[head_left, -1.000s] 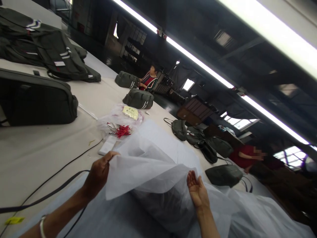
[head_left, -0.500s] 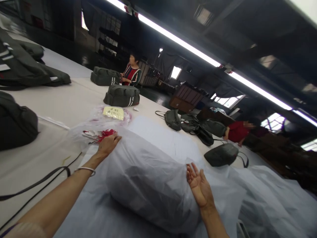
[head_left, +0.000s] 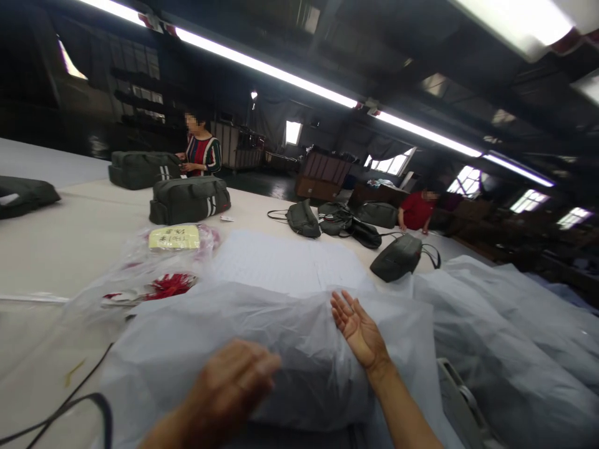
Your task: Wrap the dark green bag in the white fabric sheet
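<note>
A translucent white plastic bag [head_left: 304, 349] lies in front of me with something dark and bulky showing through it. My right hand [head_left: 358, 330] rests against its right side, palm up, fingers stretched out. Over the near left part of the plastic is my left hand [head_left: 234, 383], smeared by motion, so its grip and contact are unclear. Left of the bag, red-and-white tags with red strings [head_left: 171, 285] lie on clear plastic. Just behind them sits a yellow handwritten label [head_left: 174, 237].
Dark green duffel bags [head_left: 189, 199] stand at the back left of the pale table [head_left: 37, 249]. More dark bags [head_left: 397, 257] lie to the back right. Plastic sheeting [head_left: 505, 337] spreads on the right. Two people, in a striped top [head_left: 203, 153] and a red top [head_left: 416, 211], are across the table.
My left hand has left the plastic's upper left edge and come down toward me over its near side. My right hand stays open by the right side. The view has turned right.
</note>
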Available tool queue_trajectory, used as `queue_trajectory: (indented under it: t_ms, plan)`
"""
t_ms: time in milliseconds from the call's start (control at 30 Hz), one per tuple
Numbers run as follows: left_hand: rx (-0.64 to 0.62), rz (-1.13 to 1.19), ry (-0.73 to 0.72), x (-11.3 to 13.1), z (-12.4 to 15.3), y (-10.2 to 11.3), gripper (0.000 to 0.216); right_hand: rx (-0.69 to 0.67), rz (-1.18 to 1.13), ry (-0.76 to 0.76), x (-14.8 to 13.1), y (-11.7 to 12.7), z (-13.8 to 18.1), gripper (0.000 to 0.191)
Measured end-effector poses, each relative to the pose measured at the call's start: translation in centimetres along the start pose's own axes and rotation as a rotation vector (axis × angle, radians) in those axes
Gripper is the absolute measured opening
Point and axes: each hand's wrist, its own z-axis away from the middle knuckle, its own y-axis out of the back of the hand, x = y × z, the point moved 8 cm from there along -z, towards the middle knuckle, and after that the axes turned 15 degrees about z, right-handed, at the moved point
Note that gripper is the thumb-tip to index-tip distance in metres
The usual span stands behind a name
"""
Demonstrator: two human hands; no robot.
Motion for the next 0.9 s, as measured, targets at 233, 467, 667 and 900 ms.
queue_trajectory:
  t_ms: [233, 467, 667, 900]
  plan:
    - [-0.414, -0.108, -0.064, -0.9, -0.3, -14.0, 0.088, -0.019, -0.010, 0.049, -0.1, 0.0, 0.0, 0.023]
    - [-0.551, -0.084, 0.279, -8.0, -5.7, -14.1, 0.064, -0.013, 0.028, 0.061, -0.2, -0.3, -1.0, 0.020]
    - [-0.618, -0.035, 0.511, -10.2, -10.8, -16.6, 0.044, 0.067, 0.345, 0.276, -5.7, 0.2, 3.3, 0.035]
    - [-0.570, 0.014, 0.587, -12.1, -13.0, -18.7, 0.040, 0.924, 0.659, 0.627, -9.9, 18.9, 14.8, 0.061]
